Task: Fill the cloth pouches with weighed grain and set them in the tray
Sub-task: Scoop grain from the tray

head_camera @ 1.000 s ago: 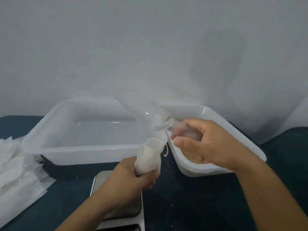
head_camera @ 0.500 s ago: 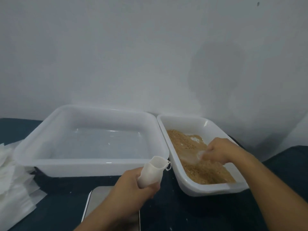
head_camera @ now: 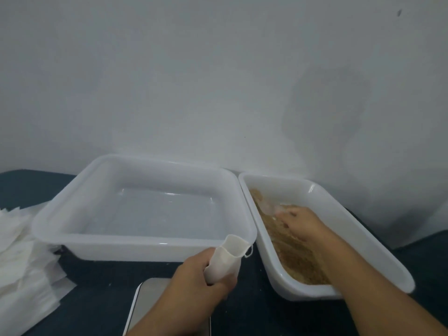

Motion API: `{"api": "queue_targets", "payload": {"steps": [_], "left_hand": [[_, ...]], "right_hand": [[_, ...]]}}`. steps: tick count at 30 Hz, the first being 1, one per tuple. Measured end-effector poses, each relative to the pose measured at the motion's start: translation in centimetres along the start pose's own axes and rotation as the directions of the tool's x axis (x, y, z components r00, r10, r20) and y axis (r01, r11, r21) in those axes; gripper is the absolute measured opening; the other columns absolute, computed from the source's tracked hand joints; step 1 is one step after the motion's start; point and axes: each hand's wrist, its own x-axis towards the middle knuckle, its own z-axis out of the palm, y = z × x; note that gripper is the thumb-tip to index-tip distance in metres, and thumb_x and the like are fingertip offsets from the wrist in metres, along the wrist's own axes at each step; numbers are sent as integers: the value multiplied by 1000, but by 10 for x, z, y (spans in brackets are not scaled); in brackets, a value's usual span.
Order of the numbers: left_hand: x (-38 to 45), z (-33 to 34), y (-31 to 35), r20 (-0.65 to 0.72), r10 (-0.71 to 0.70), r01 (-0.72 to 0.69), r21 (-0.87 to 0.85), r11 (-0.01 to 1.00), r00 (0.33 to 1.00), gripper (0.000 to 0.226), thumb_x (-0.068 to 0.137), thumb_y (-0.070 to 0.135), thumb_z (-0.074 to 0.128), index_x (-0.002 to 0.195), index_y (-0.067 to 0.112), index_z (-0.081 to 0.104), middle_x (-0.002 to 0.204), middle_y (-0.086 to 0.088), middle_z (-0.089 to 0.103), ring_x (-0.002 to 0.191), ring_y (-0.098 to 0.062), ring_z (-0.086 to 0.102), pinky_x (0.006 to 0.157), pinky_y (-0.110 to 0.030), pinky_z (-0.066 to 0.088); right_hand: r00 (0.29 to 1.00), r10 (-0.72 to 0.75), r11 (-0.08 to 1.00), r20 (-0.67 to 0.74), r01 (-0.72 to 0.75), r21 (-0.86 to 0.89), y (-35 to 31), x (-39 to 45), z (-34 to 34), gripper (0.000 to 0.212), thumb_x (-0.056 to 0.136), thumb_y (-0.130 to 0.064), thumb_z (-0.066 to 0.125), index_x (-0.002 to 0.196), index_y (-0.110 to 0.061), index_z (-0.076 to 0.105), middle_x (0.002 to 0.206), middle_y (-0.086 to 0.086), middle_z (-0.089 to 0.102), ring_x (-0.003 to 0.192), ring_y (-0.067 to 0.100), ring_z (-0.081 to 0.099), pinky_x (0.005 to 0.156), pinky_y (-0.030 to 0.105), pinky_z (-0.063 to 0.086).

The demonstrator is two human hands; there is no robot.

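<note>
Judging by the bare tray [head_camera: 145, 214] at far left, no pouch is finished yet. Left hand [head_camera: 198, 275] grips an open-mouthed pouch [head_camera: 226, 255] near the scale [head_camera: 145, 301]; right hand [head_camera: 300, 224] holds a clear scoop [head_camera: 268, 208] in the grain bin [head_camera: 339, 214] on the right.

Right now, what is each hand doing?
Left hand: grips an open cloth pouch.
Right hand: holds a clear scoop in the grain.

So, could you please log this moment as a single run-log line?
left hand: grips open pouch | right hand: holds scoop in grain | tray: no pouches | step: scooping
</note>
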Motion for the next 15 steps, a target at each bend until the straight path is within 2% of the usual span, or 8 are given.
{"api": "queue_targets", "payload": {"steps": [2, 4, 7, 9, 12, 14, 15], "left_hand": [[-1, 1, 1, -10, -4, 4, -9, 1000, 1000, 24, 73, 49, 69, 94, 36, 69, 80, 5, 72, 73, -8, 67, 77, -38, 59], [-4, 2, 3, -5, -9, 9, 10, 1000, 1000, 29, 70, 55, 66, 94, 37, 67, 79, 4, 73, 73, -12, 70, 77, -35, 59], [-8, 3, 5, -11, -15, 15, 52, 999, 1000, 24, 72, 52, 64, 89, 36, 64, 76, 3, 73, 68, -8, 68, 71, -27, 56], [-10, 3, 4, -27, -9, 11, 81, 997, 1000, 11, 79, 42, 66, 87, 34, 64, 74, 3, 72, 64, -4, 65, 67, -23, 54], [-13, 3, 3, -49, -11, 16, 103, 995, 999, 5, 85, 30, 69, 83, 29, 64, 74, 1, 70, 64, -8, 64, 69, -30, 55], [-15, 3, 2, -86, -2, 13, 130, 991, 996, 8, 86, 26, 70, 82, 23, 64, 74, 0, 69, 67, -16, 64, 72, -36, 55], [-15, 3, 1, -106, 8, 9, 156, 988, 994, 9, 86, 26, 69, 81, 22, 63, 74, 1, 68, 67, -15, 62, 72, -35, 54]], "right_hand": [[999, -5, 996, -42, 9, 92, 5, -11, -10, 52, 98, -56, 60, 103, -7, 77, 84, 9, 75, 63, 16, 63, 63, 33, 51], [997, -18, 990, -71, 28, 140, 10, -24, -23, 51, 96, -59, 59, 93, -11, 75, 71, 1, 72, 50, 8, 56, 55, 28, 46], [994, -31, 977, -101, 51, 209, 14, -49, -42, 42, 97, -58, 60, 89, -19, 75, 80, 3, 74, 50, 8, 55, 56, 29, 46], [990, -53, 964, -132, 85, 250, 14, -71, -55, 37, 95, -58, 62, 87, -25, 76, 75, -4, 72, 50, 8, 54, 58, 30, 49], [985, -95, 959, -145, 130, 253, 9, -109, -77, 29, 90, -61, 65, 87, -34, 76, 75, -5, 72, 45, 2, 52, 54, 25, 52], [985, -138, 961, -99, 158, 227, 3, -134, -94, 25, 84, -66, 66, 86, -44, 78, 77, -7, 73, 43, 2, 49, 50, 19, 49], [985, -159, 963, -66, 170, 208, -1, -147, -102, 24, 82, -69, 66, 88, -49, 78, 77, -7, 73, 43, 2, 48, 49, 17, 49]]}}
